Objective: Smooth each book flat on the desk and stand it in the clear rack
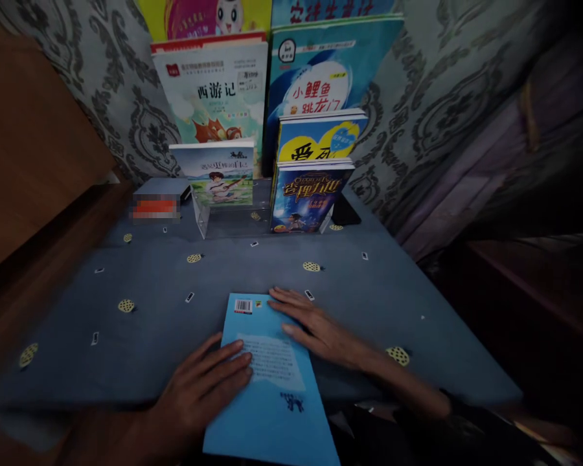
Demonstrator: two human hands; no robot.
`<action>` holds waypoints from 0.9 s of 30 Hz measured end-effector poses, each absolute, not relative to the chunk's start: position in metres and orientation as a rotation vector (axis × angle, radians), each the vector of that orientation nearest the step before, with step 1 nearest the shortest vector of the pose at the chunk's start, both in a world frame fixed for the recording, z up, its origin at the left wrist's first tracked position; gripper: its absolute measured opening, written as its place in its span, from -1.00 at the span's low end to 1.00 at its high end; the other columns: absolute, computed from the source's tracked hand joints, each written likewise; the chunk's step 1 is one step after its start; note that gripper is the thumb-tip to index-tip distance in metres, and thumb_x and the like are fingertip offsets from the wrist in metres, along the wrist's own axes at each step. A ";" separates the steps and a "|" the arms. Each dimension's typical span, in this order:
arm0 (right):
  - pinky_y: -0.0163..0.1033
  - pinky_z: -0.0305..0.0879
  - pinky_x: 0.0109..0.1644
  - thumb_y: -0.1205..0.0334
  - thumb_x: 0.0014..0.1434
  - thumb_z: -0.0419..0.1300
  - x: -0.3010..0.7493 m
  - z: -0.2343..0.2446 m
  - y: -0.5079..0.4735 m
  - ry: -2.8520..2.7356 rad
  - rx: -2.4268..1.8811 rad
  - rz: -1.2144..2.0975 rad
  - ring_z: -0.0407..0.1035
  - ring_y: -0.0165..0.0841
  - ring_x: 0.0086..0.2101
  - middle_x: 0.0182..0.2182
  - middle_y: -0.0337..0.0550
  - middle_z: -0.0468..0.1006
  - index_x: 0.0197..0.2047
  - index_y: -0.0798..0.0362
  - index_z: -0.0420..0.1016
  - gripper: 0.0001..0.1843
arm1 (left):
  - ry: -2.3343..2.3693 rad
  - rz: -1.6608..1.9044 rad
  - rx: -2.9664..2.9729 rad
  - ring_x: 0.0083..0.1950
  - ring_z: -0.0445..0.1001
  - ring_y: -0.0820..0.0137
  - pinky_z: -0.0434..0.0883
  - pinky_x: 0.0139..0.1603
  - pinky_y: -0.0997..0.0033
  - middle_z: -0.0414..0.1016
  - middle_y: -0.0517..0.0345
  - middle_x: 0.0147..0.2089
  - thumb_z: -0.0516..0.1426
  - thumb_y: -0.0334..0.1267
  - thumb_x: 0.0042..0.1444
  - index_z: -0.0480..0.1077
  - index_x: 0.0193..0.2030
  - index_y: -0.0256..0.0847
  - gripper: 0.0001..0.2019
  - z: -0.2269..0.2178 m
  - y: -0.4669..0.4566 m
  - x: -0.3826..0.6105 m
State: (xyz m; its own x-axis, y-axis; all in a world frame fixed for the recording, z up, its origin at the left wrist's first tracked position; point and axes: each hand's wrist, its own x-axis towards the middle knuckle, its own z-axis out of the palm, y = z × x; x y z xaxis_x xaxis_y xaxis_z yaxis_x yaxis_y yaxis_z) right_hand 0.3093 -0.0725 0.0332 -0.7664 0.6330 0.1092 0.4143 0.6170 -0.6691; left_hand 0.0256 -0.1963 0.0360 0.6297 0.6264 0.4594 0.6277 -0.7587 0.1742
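A light blue book [272, 427] lies with its back cover up at the near edge of the table, a barcode at its top left corner. My left hand [204, 382] rests on its left side, fingers stretched out over the printed text. On the upper right edge lies my right hand [311, 323], its fingers extended and flat on the cover. Neither hand is wrapped round the book.
A clear display stand [201, 220] at the back holds several upright books, among them a dark blue one [306, 200] and a pale landscape one [223, 175]. A box [160, 188] stands left; a black flat object [347, 213] lies right. A patterned cloth [155, 285] covers the table.
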 end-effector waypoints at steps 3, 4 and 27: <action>0.19 0.07 0.41 -0.19 0.43 -0.15 0.321 0.037 -0.069 -2.255 -0.823 1.225 0.21 -0.14 0.32 0.29 -0.06 0.40 0.28 -0.08 0.43 -0.40 | -1.504 -1.237 -2.809 0.19 0.50 0.19 0.45 0.21 0.02 0.58 -0.03 0.11 -0.07 -0.18 0.42 0.15 0.40 -0.09 -0.55 0.059 -0.180 0.027; 0.19 0.08 0.41 -0.21 0.42 -0.15 0.324 0.037 -0.068 -2.161 -0.817 1.311 0.25 -0.13 0.29 0.26 -0.07 0.44 0.25 -0.08 0.46 -0.39 | -1.652 -1.467 -2.742 0.13 0.54 0.18 0.49 0.14 0.06 0.59 -0.04 0.05 -0.05 -0.08 0.41 0.16 0.39 -0.12 -0.53 0.067 -0.171 0.029; 0.08 0.44 0.06 0.05 0.26 0.15 0.298 0.021 -0.029 -1.945 -1.243 0.765 0.46 -0.07 -0.05 -0.06 0.06 0.56 0.14 0.06 0.43 -0.56 | -2.286 -1.725 -2.248 0.00 0.50 0.18 0.41 0.17 0.03 0.52 -0.02 -0.07 0.16 -0.20 0.13 0.37 0.13 -0.25 -0.58 0.013 -0.029 0.027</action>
